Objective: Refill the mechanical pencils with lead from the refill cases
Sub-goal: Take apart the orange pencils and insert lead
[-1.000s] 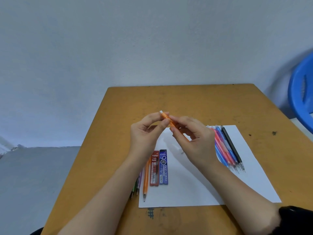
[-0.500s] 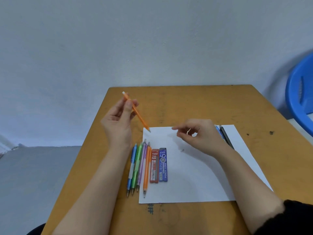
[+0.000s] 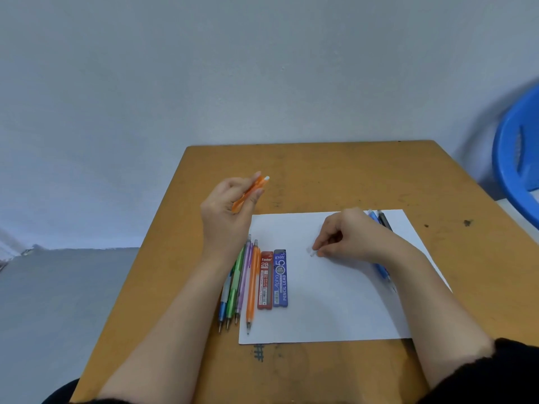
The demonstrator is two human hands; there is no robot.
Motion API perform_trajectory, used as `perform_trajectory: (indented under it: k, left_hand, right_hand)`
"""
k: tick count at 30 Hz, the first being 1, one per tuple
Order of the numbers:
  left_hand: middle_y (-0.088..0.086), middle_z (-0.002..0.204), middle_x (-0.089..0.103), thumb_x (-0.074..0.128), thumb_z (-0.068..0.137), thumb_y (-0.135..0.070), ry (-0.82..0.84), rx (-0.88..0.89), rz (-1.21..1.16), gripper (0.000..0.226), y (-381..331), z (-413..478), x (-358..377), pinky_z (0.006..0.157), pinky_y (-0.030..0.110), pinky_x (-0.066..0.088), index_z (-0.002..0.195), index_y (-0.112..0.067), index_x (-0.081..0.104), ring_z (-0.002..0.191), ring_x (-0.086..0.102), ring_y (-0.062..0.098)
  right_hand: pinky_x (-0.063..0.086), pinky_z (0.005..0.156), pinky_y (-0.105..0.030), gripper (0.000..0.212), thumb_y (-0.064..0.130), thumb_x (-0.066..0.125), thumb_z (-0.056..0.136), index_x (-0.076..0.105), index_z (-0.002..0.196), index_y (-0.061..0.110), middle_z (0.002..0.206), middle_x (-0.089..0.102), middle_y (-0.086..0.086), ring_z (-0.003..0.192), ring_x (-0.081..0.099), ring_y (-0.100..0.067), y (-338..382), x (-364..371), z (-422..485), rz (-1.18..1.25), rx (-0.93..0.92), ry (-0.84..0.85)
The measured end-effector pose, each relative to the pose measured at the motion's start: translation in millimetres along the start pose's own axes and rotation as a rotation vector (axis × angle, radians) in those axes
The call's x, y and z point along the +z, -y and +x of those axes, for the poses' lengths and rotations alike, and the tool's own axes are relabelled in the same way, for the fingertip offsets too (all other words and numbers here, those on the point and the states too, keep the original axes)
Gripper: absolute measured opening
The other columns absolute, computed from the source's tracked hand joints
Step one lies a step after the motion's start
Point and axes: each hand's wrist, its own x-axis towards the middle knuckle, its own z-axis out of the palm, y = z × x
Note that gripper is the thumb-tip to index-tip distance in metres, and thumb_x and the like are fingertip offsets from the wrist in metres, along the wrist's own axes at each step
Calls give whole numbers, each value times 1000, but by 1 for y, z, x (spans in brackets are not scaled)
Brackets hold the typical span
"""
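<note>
Head view. Your left hand (image 3: 230,208) is raised over the left part of the worktop (image 3: 320,176), beyond the far left corner of the white paper sheet (image 3: 335,301). Its fingers are clamped on an orange mechanical pencil (image 3: 250,193), which lies tilted across the hand with its white eraser end up and to the right, clear of the worktop.

Your right hand (image 3: 350,237) rests low on the paper sheet, fingers curled. Thumb and forefinger are pinched together on a small pale piece (image 3: 312,252) at the paper surface. The piece is blurred, and what it is cannot be told.

Two lead refill cases lie side by side, touching, on the left part of the sheet: a red refill case (image 3: 264,279) marked 2B and a blue refill case (image 3: 280,277) marked PENCIL LEAD. Both are lying flat.

Just left of the red case lies a row of four pencils, tips toward you: a second orange pencil (image 3: 252,284) on the sheet's edge, then a purple pencil (image 3: 244,275), a green pencil (image 3: 234,287) and a blue pencil (image 3: 224,301) on the bare worktop, partly under your left forearm.

On the right of the sheet, further pencils lie partly hidden beneath your right hand and wrist; a black pencil (image 3: 384,221) and blue ones (image 3: 382,269) show.

A blue plastic chair (image 3: 516,158) stands at the right edge of the view, beside the worktop.
</note>
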Motion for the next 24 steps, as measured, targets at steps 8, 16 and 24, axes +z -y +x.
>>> perform_trajectory:
  k: [8,16,24]
  left_hand:
    - [-4,100,67,68,88,-19,98,-34,72,27,3,0,1,77,9,45,115,-16,69,92,59,2]
    - [-6,101,66,68,88,-19,131,-38,107,27,1,-1,3,78,5,42,115,-15,69,91,57,-6]
    - [-4,101,68,67,88,-23,185,1,117,27,5,-2,6,81,41,52,114,-18,70,95,62,15]
  right_hand:
    - [40,55,-12,6,21,76,77,76,83,23,82,65,3,61,51,0,3,3,-2,-52,-57,25]
    - [45,58,-20,1,20,74,78,74,77,21,80,65,4,62,52,-2,2,6,-1,-36,-72,26]
    - [41,59,-16,9,10,74,77,72,73,18,74,67,3,59,51,-1,0,0,2,118,-151,-63]
